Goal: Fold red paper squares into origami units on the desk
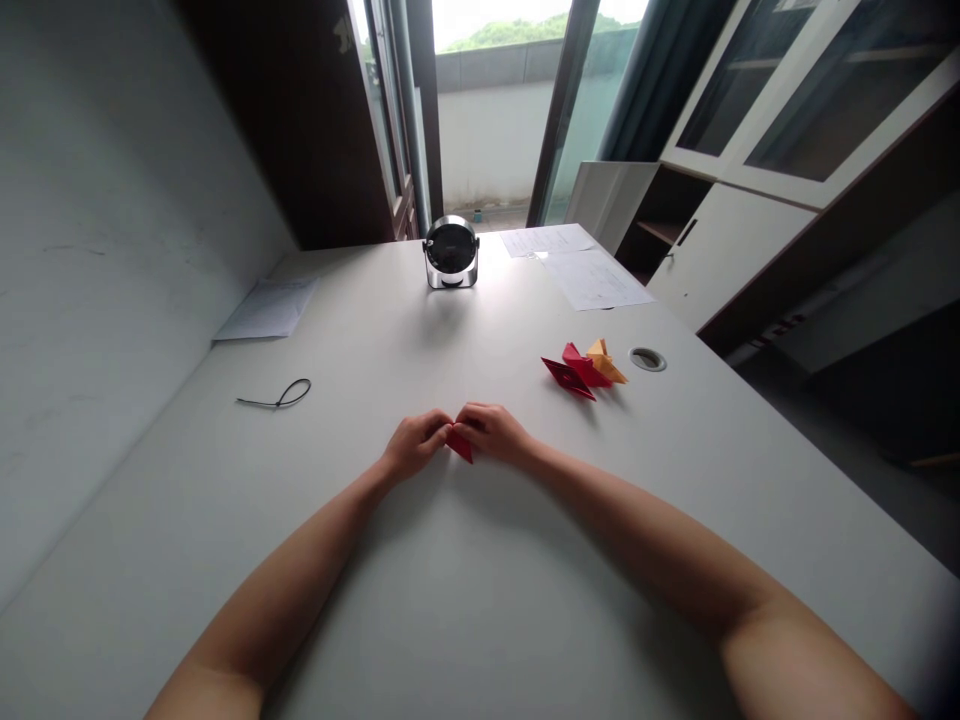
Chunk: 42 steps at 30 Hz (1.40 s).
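Observation:
A small piece of folded red paper (pixel 461 446) is pinched between my two hands over the middle of the white table (pixel 480 580). On its left side, my left hand (pixel 417 442) grips it with thumb and fingers closed. My right hand (pixel 491 430) is closed on the upper right part of the same paper. One pointed red corner sticks out below the fingers; the rest is covered by them. To the right, folded red paper pieces (pixel 571 378) lie close together with a yellow-orange folded paper piece (pixel 606 362).
A round black device on a silver stand (pixel 451 252) is at the table's far side. Printed sheets (pixel 596 278) lie at the back right, other papers (pixel 268 307) at the left edge. A looped black cable tie (pixel 279 402) lies left, a round cable hole (pixel 648 360) right.

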{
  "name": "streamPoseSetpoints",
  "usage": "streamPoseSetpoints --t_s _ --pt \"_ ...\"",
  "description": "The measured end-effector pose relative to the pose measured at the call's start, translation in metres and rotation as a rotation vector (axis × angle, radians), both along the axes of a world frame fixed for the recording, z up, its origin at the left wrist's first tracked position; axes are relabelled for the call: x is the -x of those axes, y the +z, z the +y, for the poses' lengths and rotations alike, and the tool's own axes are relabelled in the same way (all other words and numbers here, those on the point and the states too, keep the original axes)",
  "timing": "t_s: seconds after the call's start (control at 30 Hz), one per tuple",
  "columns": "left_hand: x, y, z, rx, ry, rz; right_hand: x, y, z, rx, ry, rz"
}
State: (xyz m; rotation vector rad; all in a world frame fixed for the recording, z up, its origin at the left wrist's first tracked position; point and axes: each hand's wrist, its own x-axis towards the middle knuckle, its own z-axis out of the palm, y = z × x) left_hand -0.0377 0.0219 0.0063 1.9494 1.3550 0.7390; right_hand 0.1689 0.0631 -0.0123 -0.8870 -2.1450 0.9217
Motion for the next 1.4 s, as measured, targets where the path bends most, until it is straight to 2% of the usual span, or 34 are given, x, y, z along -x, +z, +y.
streamPoseSetpoints --t_s 1.4 --pt "0.0005 -0.0014 0.0004 -0.005 -0.006 0.007 -0.0007 0.0013 -0.0005 -0.006 -0.007 -0.008"
